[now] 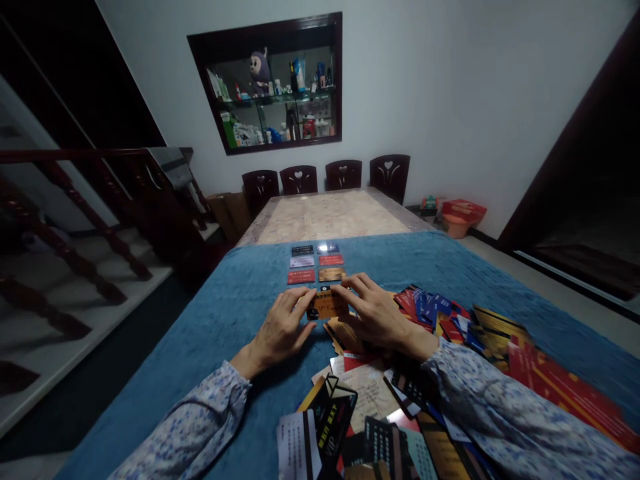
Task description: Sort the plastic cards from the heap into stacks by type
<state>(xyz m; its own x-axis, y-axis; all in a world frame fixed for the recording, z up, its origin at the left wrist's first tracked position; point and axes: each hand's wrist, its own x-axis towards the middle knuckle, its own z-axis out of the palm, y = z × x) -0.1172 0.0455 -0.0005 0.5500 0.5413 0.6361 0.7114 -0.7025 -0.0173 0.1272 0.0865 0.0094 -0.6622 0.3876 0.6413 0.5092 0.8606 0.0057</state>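
Between my two hands is a gold-coloured plastic card (327, 305) with dark print, held just above the blue cloth (210, 333). My left hand (283, 325) pinches its left end between thumb and fingers. At its right end, my right hand (373, 310) grips the card, with the thumb partly hidden. Just beyond lie two short columns of cards, among them a red card (301, 276), a gold card (331, 274) and a silver card (302, 262). Beneath and beside my right hand spreads a loose heap of cards, including a black VIP card (336, 427).
More blue and red cards (433, 307) overlap at the right, near long red packets (555, 380). The marbled table (335, 212) extends past the cloth to several dark chairs (343, 175). A stair railing (75, 200) stands left, and a red bag (463, 211) sits right.
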